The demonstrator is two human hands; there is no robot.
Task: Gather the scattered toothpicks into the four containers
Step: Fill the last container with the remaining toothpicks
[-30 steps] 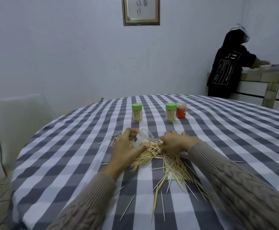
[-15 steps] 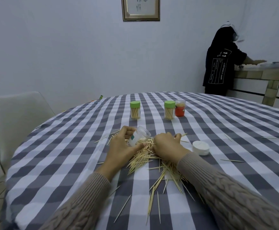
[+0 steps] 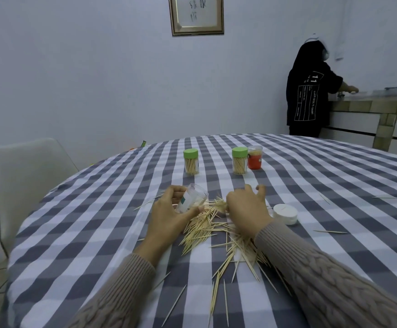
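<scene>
My left hand (image 3: 169,214) grips a clear empty container (image 3: 192,200), tilted on its side with its mouth toward the toothpick pile (image 3: 207,229). My right hand (image 3: 246,208) lies over the pile's far end, fingers curled down among the sticks and apparently gathering them toward the mouth. A white lid (image 3: 285,213) sits just right of that hand. Farther back stand two green-lidded containers full of toothpicks, the left one (image 3: 191,161) and the right one (image 3: 239,160), and a red-labelled container (image 3: 254,157) beside the right one.
Stray toothpicks lie toward the table's near edge (image 3: 221,292) and off to the right (image 3: 329,231). The round table wears a grey-and-white checked cloth (image 3: 79,233). A white chair (image 3: 25,171) stands at the left. A person in black (image 3: 307,95) works at a counter at the back right.
My right hand has shifted a little along the pile toward the container mouth. The white lid, hidden a second ago, now shows beside it. My view has risen slightly.
</scene>
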